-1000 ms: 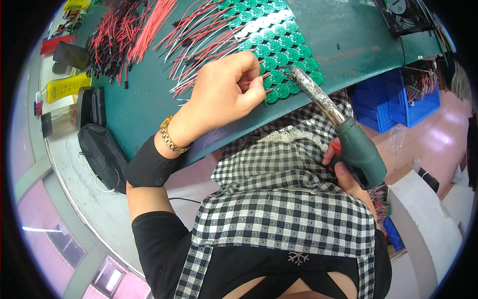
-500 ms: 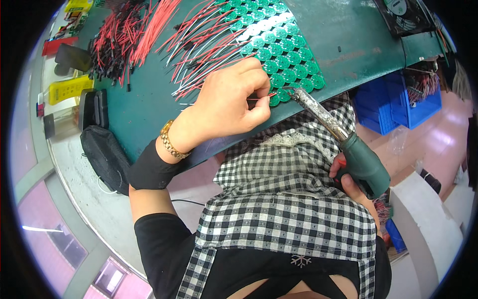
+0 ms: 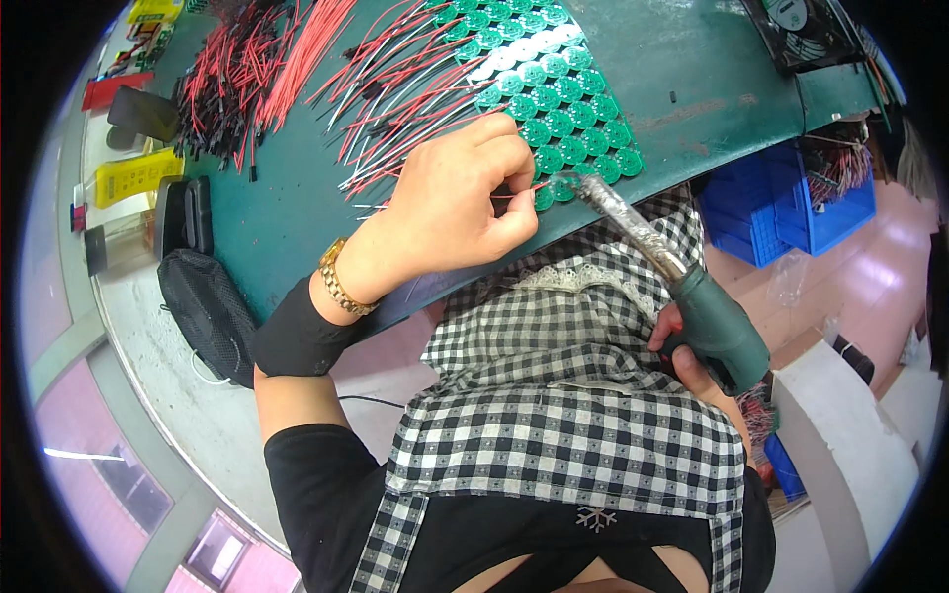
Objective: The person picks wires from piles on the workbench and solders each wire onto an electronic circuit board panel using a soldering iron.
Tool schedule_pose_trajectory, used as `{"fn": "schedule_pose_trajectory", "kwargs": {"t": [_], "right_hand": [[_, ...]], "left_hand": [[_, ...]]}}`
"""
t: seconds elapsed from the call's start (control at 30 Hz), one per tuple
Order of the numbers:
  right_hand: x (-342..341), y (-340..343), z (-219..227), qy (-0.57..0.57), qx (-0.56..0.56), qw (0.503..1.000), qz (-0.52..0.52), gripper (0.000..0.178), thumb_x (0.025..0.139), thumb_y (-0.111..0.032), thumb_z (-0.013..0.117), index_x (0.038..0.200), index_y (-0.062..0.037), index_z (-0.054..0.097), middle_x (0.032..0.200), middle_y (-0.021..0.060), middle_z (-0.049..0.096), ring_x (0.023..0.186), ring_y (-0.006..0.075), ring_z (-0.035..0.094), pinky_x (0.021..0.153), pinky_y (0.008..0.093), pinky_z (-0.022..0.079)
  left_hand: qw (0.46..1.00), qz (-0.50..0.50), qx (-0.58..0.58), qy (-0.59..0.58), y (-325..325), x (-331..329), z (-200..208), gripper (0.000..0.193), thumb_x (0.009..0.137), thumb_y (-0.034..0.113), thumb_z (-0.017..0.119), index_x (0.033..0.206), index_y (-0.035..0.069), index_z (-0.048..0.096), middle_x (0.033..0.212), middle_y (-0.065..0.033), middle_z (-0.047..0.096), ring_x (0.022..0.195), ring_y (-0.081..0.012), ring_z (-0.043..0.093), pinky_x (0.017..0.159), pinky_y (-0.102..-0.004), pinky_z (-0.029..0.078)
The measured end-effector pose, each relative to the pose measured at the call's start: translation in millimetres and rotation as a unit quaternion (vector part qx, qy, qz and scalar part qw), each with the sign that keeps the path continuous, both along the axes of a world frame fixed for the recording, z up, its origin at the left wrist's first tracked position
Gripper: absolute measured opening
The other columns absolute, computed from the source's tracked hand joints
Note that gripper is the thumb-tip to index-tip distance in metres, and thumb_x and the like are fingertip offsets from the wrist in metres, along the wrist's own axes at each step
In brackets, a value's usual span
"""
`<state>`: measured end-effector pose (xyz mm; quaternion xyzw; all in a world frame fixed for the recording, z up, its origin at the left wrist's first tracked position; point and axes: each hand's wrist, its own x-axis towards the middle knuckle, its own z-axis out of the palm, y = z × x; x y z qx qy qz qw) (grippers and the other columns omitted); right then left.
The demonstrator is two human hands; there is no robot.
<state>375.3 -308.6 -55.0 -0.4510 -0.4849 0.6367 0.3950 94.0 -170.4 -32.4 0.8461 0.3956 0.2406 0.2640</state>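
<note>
My left hand is closed in a pinch over the near edge of a panel of round green circuit boards. A thin red wire sticks out from between its fingertips toward one of the nearest round boards. My right hand is wrapped round the dark green handle of a soldering iron. The iron's stained metal barrel slants up to the left, its tip beside the wire's end; a faint haze blurs the tip. Red, white and black wires trail off the panel's left side.
Bundles of red wires and black-ended wires lie at the far left of the green table. A black fan stands at the back right. Blue bins sit below the table's right side. A black mesh pouch lies at left.
The iron's tip has shifted slightly, and a haze has appeared about it. My right hand has moved a little left with the handle. My left hand keeps its place.
</note>
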Motion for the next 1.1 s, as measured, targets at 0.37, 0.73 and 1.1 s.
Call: {"fn": "schedule_pose_trajectory", "kwargs": {"t": [0.37,0.73,1.1], "right_hand": [[-1,1,0,-0.006,-0.044,0.999,-0.028,0.061,0.077,-0.044,0.07,0.121,-0.0069,0.049,0.082,0.0086,0.056,0.077,0.0182,0.055,0.069,0.0322,0.044],[-6,4,26,0.002,0.003,1.0,-0.024,0.048,0.082,-0.03,0.062,0.118,-0.0016,0.047,0.084,0.0057,0.056,0.077,0.0143,0.055,0.071,0.0294,0.046],[7,12,49,0.065,0.062,0.994,-0.055,0.036,0.085,-0.02,0.061,0.114,-0.0014,0.051,0.09,0.007,0.056,0.077,0.0144,0.055,0.072,0.0293,0.048]], "left_hand": [[1.0,0.001,0.004,0.004,2,1,0,0.014,0.063,0.002,0.062,0.065,0.005,0.049,0.067,-0.0063,0.046,0.057,-0.0201,0.048,0.05,-0.0288,0.04],[1.0,0.001,-0.005,0.012,-3,3,28,0.014,0.063,0.004,0.061,0.066,0.006,0.047,0.067,-0.0073,0.044,0.056,-0.024,0.049,0.048,-0.0332,0.04],[0.989,0.138,0.052,0.007,46,-20,115,0.005,0.079,0.005,0.06,0.078,0.002,0.058,0.076,-0.0101,0.056,0.068,-0.023,0.057,0.06,-0.0314,0.046]]}}
